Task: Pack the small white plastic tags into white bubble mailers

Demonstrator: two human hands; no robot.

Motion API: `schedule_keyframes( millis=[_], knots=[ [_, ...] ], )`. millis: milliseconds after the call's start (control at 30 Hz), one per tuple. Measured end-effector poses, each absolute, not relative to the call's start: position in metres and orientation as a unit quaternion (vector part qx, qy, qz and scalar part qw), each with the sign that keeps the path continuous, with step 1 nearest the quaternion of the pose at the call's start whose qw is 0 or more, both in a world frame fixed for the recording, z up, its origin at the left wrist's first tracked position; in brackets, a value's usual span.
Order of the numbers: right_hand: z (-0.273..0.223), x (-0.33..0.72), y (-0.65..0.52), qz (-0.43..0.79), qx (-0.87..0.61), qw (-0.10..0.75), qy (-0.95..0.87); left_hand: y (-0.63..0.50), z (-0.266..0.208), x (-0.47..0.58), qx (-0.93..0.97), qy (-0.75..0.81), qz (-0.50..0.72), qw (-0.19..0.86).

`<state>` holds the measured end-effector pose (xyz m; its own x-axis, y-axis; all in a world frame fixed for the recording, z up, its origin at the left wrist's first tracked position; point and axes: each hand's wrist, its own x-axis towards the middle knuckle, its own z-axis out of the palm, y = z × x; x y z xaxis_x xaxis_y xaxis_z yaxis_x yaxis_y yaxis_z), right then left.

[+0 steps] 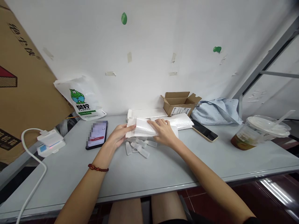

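My left hand (118, 135) grips the left end of a white padded envelope (143, 127), its thumb on top and its fingers beneath. My right hand (165, 132) is closed on the same envelope farther right, with bent fingers pressing on its surface. The envelope looks flat and slightly creased, raised just off the table. Below its front edge lie several small translucent plastic tubes (143, 152) in a loose heap, some partly hidden by the envelope. More white envelopes (183, 120) lie behind and right of my right hand. Another white packet (149, 112) rests against the wall.
On the grey table (163, 174) stand an open cardboard box (179, 105), a dark phone (205, 130) and a drink cup (253, 133) at right. A lit phone (97, 135), a white charger (50, 143) and a printed plastic bag (81, 98) are at left. Blue cloth (217, 110) lies behind.
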<state>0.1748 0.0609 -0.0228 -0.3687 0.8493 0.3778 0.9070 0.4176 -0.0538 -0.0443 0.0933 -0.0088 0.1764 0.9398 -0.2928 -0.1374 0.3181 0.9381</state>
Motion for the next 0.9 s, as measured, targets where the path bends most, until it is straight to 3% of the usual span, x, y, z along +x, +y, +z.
schedule_keyframes(
  millis=[333, 667, 767, 900],
  knots=[
    [-0.021, 0.179, 0.063, -0.041, -0.529, 0.201, -0.824, 0.094, -0.008, -0.048, 0.409, 0.448, 0.412, 0.680],
    [-0.024, 0.174, 0.061, -0.069, -0.493, 0.203, -0.843, 0.090, -0.015, -0.037, 0.483, 0.493, 0.389, 0.610],
    [-0.016, 0.190, 0.066, -0.083, -0.528, 0.238, -0.811, 0.099, -0.015, -0.053, 0.513, 0.500, 0.438, 0.543],
    [-0.006, 0.213, 0.074, -0.080, -0.580, 0.314, -0.748, 0.114, -0.023, -0.069, 0.562, 0.572, 0.474, 0.363]
  ],
)
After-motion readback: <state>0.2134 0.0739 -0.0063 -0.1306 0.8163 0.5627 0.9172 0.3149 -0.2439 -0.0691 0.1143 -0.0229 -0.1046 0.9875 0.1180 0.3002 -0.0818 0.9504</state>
